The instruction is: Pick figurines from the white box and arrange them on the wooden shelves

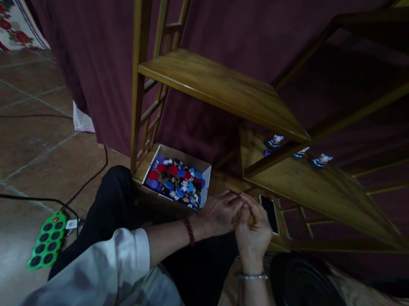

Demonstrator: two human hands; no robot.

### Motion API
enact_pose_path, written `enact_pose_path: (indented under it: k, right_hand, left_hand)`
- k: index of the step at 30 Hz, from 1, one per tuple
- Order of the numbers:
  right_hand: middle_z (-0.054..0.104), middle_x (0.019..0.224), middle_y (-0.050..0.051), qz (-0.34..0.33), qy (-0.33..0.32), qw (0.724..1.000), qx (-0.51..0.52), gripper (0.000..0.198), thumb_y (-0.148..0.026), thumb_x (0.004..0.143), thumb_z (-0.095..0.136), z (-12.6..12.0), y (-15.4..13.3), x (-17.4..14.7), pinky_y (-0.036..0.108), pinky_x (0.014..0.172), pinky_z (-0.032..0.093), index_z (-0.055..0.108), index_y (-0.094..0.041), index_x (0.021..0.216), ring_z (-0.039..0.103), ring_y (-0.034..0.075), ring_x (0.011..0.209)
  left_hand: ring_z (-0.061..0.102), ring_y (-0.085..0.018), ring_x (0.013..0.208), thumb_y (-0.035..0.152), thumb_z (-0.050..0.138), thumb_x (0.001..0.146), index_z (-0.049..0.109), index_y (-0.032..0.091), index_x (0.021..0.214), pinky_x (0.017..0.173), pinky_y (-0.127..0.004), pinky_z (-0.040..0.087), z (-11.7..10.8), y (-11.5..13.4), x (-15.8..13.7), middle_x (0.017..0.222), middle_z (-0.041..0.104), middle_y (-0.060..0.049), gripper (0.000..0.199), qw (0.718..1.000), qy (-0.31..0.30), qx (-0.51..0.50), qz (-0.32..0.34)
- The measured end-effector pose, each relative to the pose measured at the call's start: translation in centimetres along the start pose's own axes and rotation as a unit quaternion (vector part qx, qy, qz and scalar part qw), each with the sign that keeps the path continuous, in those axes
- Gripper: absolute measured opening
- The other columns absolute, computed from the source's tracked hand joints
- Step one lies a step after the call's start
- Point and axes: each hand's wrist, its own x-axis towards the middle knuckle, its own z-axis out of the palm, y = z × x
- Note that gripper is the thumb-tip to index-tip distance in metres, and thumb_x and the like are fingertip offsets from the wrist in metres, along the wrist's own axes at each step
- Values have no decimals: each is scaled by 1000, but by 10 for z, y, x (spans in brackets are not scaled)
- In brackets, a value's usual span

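My left hand [221,210], with a red bead bracelet at its wrist, meets my right hand [255,229] just above my lap. Both are closed, their fingertips pinched together. Whatever small thing they hold is hidden by the fingers. To the left of my hands, an open white cardboard box [185,157] stands on the low wooden shelf. It holds many small figurines [184,186] and red, blue and purple round pieces [173,170]. Close behind my right hand lies a dark-screened phone [269,213].
Several small figurines [320,161] stand on the shelf board at right. A wooden shelf board [219,80] juts out above the box. On the floor at left lies a green power strip [48,240] with black cables. A round black object [316,305] sits at lower right.
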Motion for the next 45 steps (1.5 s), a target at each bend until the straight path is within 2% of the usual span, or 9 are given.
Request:
enact_pose_path:
  k: [5,9,16,23,27,33,37,41,45]
  right_hand:
    - [64,102,8,19,-45,999,15,27,-23,83,41,24,2,-18,38,88,44,62,-20,99,56,19,96]
    - [65,98,8,34,-72,997,25,28,-22,82,40,49,7,-30,37,86,45,63,-20,97,58,19,92]
    - [66,99,6,53,-156,985,42,32,-17,81,37,93,10,-40,34,84,48,62,-22,99,61,18,90]
    - [67,95,8,43,-222,974,24,33,-12,77,37,133,18,-46,34,80,49,64,-18,95,62,19,88]
    - [67,96,8,36,-243,969,29,33,-10,77,38,151,18,-48,34,83,49,64,-18,95,63,19,89]
    - [68,96,4,34,-255,966,24,36,-6,74,41,171,9,-47,35,85,49,64,-24,95,63,19,89]
    - [67,102,4,27,-268,963,26,37,-5,73,41,180,7,-45,35,88,47,64,-22,96,62,19,94]
    - [66,102,5,38,-270,962,35,37,-5,73,41,187,9,-46,35,87,47,64,-20,98,62,19,95]
    - [67,100,5,39,-272,961,36,36,-5,74,41,193,14,-49,35,86,48,64,-21,98,62,19,93]
  left_hand:
    - [52,-18,92,17,40,83,54,12,98,83,-33,46,1,-20,-21,95,59,-9,21,1000,-8,12,-22]
    - [52,-19,89,16,42,81,55,11,92,81,-33,47,2,-37,-38,90,60,-9,18,996,-22,39,-72]
    - [53,-19,94,12,43,78,54,8,98,85,-34,46,4,-70,-60,96,60,-12,24,982,-69,83,-158]
    - [48,-20,110,7,40,74,54,6,105,104,-44,28,-6,-92,-69,106,60,-16,34,970,-134,115,-169]
    - [45,-21,115,8,39,75,55,7,107,107,-45,20,-13,-102,-76,108,60,-16,36,959,-146,128,-205]
    - [26,-28,129,17,38,78,48,10,119,104,-50,20,-20,-118,-86,132,43,-17,43,928,-139,172,-300]
    - [15,-30,133,23,39,80,42,9,125,103,-48,22,-24,-133,-89,141,28,-17,48,905,-121,191,-360]
    - [13,-31,133,28,44,77,41,9,125,104,-47,22,-27,-147,-89,144,21,-17,52,891,-102,205,-393]
    - [15,-31,133,27,42,79,42,7,124,104,-45,23,-29,-154,-90,143,22,-19,50,880,-97,219,-411]
